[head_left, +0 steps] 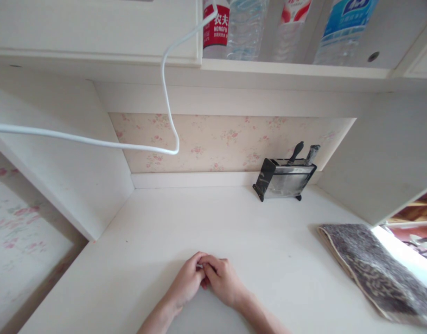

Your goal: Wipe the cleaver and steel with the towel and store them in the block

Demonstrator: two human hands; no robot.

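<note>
At the front middle of the white tabletop (213, 222), my left hand (186, 280) and my right hand (222, 278) are clasped together. The fingers of both are curled and pressed against each other, and no object shows in them. Part of the fingers is hidden where the hands overlap. Nearest to my right hand, off to the right, lies a grey-brown patterned towel (369, 264). Farther back on the right stands a black and silver knife holder (286, 178) with two handles sticking up out of it.
A white cable (169, 106) hangs in front at the upper left. Above, several plastic bottles (246, 30) stand in an open cabinet (293, 65). White side panels (70, 153) bound the table left and right, with flowered wallpaper (213, 139) at the back.
</note>
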